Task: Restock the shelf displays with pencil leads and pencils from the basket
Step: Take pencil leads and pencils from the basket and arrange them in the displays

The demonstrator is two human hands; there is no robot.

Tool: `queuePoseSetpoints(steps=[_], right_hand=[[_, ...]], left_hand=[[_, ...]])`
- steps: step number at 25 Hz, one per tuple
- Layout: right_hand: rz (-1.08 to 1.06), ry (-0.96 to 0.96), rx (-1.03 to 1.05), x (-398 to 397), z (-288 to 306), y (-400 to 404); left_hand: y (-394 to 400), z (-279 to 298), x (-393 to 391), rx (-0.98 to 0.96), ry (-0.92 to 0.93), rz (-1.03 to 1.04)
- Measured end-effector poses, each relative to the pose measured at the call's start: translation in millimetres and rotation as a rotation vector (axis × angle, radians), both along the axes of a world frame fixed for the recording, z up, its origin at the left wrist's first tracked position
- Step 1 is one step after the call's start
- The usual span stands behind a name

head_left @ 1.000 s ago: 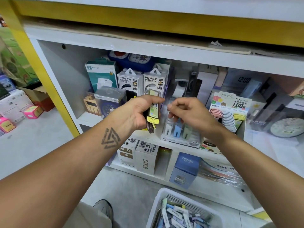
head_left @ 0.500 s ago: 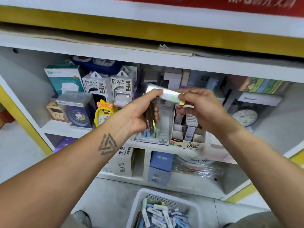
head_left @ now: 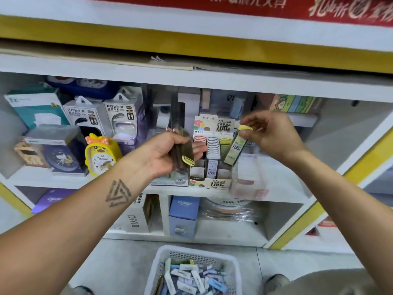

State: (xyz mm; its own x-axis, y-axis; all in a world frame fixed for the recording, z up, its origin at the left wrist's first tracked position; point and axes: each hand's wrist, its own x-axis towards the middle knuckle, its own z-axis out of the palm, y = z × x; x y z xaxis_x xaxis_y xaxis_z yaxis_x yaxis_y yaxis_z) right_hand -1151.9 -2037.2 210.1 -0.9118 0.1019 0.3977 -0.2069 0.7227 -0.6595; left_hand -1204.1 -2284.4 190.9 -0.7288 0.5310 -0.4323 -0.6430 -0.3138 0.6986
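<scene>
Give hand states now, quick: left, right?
Left hand: grips a bundle of dark lead cases with a yellow cap.
Right hand: pinches one pale green lead case by its yellow top.

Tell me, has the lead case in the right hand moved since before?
Yes. The lead case has swung from level above the display box to hanging at its right side.

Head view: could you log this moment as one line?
left hand: grips lead packs | right hand: pinches yellow-capped lead case over display box
</scene>
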Motion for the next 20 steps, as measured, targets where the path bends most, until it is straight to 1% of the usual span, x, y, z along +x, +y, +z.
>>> queuePoseSetpoints(steps=[2,5,7,11,15,16,18,20], right_hand=[[-0.04,0.073,0.194,-0.2,-3.1,-2.3],[0.016,0.157,0.373,-3.2,-8.9,-8.4],[0.054,0.16,0.435,-7.2,-14.9,-12.5],[0.014,0.13,0.529,-14.3,-26.4,-18.8],[0.005,0.075,0.656,-15.3,-33.1,-24.9],[0.003,0.065,0.666,-15.9,-33.6,-25.7],[0.028,0.08,0.603,-16.8,-31.2,-28.2],[0.145,0.114,0.512,-14.4,-26.0,-34.3]], left_hand=[[4.9,-2.5,0.1,-0.009,-0.007,0.0],[8.4,-4.1,-0.7,-0.028,0.008,0.026],[8.2,-4.0,-0.2,-0.043,0.037,0.035],[7.0,-3.1,1.0,-0.098,0.08,0.031],[5.4,-2.3,0.5,-0.096,0.094,0.036],[5.2,-1.8,0.4,-0.09,0.09,0.042],[4.4,-0.5,0.2,-0.078,0.079,0.055],[3.9,1.9,0.8,-0.073,0.068,0.065]])
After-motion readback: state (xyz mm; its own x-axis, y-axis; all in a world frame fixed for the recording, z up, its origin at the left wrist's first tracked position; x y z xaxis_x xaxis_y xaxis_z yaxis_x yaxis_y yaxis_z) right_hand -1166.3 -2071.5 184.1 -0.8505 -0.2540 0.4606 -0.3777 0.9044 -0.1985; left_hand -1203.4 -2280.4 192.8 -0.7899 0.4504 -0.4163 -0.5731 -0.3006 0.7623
